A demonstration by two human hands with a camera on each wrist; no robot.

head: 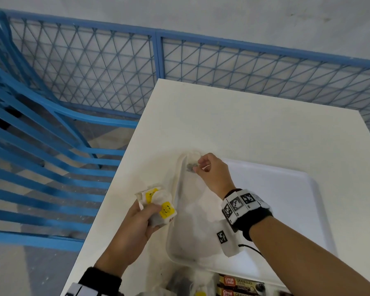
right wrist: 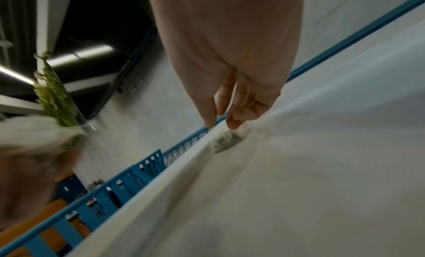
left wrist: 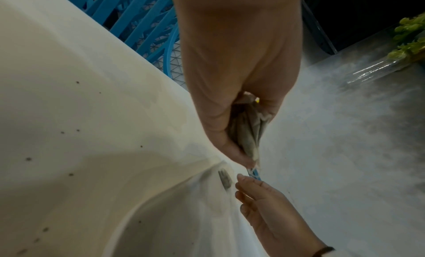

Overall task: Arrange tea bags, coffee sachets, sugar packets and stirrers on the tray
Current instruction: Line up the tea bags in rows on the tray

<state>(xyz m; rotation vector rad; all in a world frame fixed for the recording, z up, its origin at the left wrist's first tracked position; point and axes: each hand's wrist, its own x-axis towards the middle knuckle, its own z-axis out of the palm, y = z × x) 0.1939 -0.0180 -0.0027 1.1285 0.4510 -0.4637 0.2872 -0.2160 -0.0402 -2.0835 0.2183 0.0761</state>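
Left hand [head: 137, 227] grips yellow-tagged tea bags [head: 156, 201]; right hand [head: 212, 174] fingers pinch one tea bag [head: 191, 167] at the tray [head: 308, 189] corner. "Great Taste Granules" sachets [head: 239, 284] lie nearby.

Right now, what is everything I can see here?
Tray: one, white, on the table's right part.
Tea bag: one, greyish, at the tray's far left corner, at the right fingertips.
Tea bags: a bunch, white with yellow tags, held beside the tray.
Coffee sachets: at least two, dark, bottom edge.
Table: one, white.
Chair: one, blue, left of table.
Mesh fence: blue, behind table.
Wrist band: black with printed markers, right wrist.
Left hand: grips the bunch.
Right hand: fingertips at the single tea bag.
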